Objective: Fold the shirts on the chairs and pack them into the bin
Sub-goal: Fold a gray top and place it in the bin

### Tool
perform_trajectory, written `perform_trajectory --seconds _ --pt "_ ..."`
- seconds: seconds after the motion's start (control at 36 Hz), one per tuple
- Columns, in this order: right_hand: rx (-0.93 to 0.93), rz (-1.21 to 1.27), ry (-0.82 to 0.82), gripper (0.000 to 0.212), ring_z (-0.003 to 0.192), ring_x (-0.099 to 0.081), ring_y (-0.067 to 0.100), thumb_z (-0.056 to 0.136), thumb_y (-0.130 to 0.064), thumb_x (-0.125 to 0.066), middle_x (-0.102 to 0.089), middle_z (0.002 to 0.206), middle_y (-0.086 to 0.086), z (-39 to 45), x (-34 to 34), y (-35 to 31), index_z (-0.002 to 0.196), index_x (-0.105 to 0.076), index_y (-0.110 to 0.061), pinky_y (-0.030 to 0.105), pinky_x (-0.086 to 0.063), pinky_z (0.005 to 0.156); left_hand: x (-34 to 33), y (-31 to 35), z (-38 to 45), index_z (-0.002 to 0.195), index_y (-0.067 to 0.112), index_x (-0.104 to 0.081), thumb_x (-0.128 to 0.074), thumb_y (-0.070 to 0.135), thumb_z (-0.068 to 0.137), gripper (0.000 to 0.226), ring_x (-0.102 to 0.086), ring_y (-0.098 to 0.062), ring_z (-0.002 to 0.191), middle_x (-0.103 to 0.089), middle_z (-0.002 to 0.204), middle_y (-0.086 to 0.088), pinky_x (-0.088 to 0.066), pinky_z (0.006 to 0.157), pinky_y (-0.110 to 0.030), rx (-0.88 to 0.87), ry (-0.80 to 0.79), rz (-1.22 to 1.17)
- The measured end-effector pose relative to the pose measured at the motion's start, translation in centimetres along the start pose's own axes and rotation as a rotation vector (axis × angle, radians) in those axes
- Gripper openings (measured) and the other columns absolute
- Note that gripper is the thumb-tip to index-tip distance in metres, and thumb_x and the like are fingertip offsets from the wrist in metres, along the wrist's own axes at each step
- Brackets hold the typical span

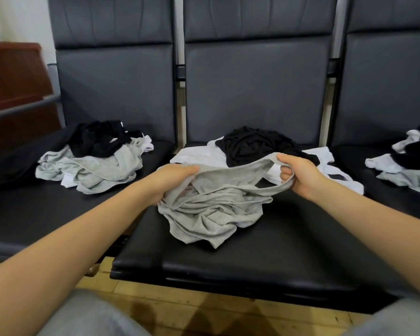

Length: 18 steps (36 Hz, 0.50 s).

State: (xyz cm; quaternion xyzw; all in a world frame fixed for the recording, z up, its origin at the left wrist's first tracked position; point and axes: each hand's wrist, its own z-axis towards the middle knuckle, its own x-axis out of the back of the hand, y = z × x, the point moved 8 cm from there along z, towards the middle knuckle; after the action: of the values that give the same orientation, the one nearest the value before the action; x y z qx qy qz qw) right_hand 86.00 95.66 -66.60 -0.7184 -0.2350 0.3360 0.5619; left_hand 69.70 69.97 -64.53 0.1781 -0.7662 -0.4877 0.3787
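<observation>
Black seat (228, 258), both hands' fingers (286, 177) gripping gray shirt (211, 212) edge

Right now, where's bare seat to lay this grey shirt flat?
Front of the middle seat, below the grey shirt. Also the left seat's front, before its pile. Crowded: the middle seat's back, under black and white shirts.

Left grip (172, 180): your fingers curl round one edge of the grey shirt (211, 209), at its left.
Right grip (298, 175): you pinch the shirt's rim at its right, stretched between your hands.
Grey shirt: crumpled, its bulk resting on the middle chair (252, 263).
Behind the grey shirt: a black shirt (252, 144) on white ones (199, 154).
Left of it: a mixed pile (95, 161).
Right of it: another pile (407, 161).
</observation>
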Motion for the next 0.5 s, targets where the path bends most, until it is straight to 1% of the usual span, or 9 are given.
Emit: perform_trajectory --seconds 0.08,0.14,0.19,0.25,0.28,0.33,0.39,0.44,0.5 --pt "0.025 0.088 0.025 0.021 0.038 -0.031 0.004 0.098 -0.022 -0.054 -0.036 0.043 -0.011 -0.4 0.0 -1.0 0.078 -0.053 -0.019 0.017 -0.030 0.039 0.2 0.5 -0.2 0.068 0.015 -0.055 -0.055 0.031 0.096 0.032 -0.037 -0.008 0.042 -0.039 0.054 0.003 -0.034 0.043 -0.021 -0.011 -0.074 -0.405" --pt "0.044 0.205 -0.005 0.015 0.043 -0.047 0.002 0.100 -0.024 -0.052 -0.053 0.050 -0.010 -0.6 -0.5 -2.5 0.090 -0.059 -0.016 0.017 -0.041 0.050 0.7 1.6 -0.7 0.065 0.018 -0.047 -0.056 0.031 0.095 0.034 -0.033 -0.007 0.041 -0.034 0.048 0.006 -0.031 0.045 -0.020 -0.013 -0.120 -0.697" --pt "0.052 0.326 -0.056 0.021 0.059 -0.060 0.007 0.100 -0.028 -0.050 -0.065 0.070 -0.003 -1.2 -1.9 -4.9 0.106 -0.061 -0.011 0.024 -0.050 0.067 1.6 3.9 -1.1 0.067 0.021 -0.045 -0.056 0.034 0.093 0.032 -0.042 -0.007 0.047 -0.041 0.051 0.010 -0.036 0.055 -0.021 -0.051 -0.160 -0.922" --pt "0.066 0.390 -0.098 0.026 0.060 -0.066 0.010 0.102 -0.029 -0.045 -0.068 0.072 0.001 -1.6 -3.3 -7.9 0.107 -0.062 -0.009 0.026 -0.052 0.062 2.9 6.9 -1.5 0.068 0.021 -0.048 -0.057 0.033 0.092 0.028 -0.047 -0.008 0.056 -0.049 0.058 0.011 -0.037 0.062 -0.022 -0.124 -0.188 -1.094" --pt "0.092 0.429 -0.117 0.027 0.063 -0.069 0.013 0.102 -0.028 -0.045 -0.071 0.075 0.003 -1.8 -4.0 -9.6 0.108 -0.062 -0.009 0.028 -0.054 0.063 3.7 8.6 -1.8 0.069 0.020 -0.051 -0.057 0.032 0.091 0.026 -0.049 -0.008 0.059 -0.053 0.062 0.011 -0.038 0.064 -0.022 -0.175 -0.191 -1.155" --pt "0.170 0.485 -0.130 0.031 0.089 -0.071 0.022 0.102 -0.026 -0.045 -0.073 0.098 0.010 -2.1 -5.1 -13.6 0.116 -0.063 -0.006 0.035 -0.055 0.079 5.6 12.4 -2.6 0.072 0.017 -0.057 -0.056 0.028 0.092 0.023 -0.049 -0.010 0.063 -0.056 0.067 0.008 -0.039 0.068 -0.022 -0.280 -0.181 -1.239" --pt "0.250 0.503 -0.113 0.031 0.103 -0.068 0.025 0.102 -0.024 -0.045 -0.071 0.112 0.012 -2.6 -5.6 -18.1 0.116 -0.064 -0.005 0.038 -0.054 0.084 7.6 16.5 -3.5 0.078 0.014 -0.060 -0.056 0.022 0.092 0.017 -0.050 -0.011 0.065 -0.054 0.071 0.005 -0.041 0.075 -0.021 -0.381 -0.178 -1.278" --pt "0.337 0.522 -0.154 0.023 0.098 -0.068 0.024 0.100 -0.018 -0.049 -0.071 0.103 0.010 -3.9 -6.6 -22.5 0.109 -0.065 -0.005 0.036 -0.054 0.088 9.6 20.2 -4.4 0.079 0.012 -0.059 -0.054 0.015 0.094 0.016 -0.051 -0.010 0.064 -0.051 0.072 0.003 -0.045 0.071 -0.020 -0.489 -0.146 -1.231" --pt "0.441 0.527 -0.224 0.006 0.084 -0.064 0.018 0.090 -0.011 -0.061 -0.067 0.082 0.004 -6.1 -7.7 -27.5 0.093 -0.065 -0.008 0.030 -0.052 0.086 11.9 24.2 -5.8 0.075 0.013 -0.059 -0.053 0.013 0.097 0.023 -0.055 -0.009 0.063 -0.053 0.071 0.002 -0.049 0.068 -0.022 -0.621 -0.069 -1.162"
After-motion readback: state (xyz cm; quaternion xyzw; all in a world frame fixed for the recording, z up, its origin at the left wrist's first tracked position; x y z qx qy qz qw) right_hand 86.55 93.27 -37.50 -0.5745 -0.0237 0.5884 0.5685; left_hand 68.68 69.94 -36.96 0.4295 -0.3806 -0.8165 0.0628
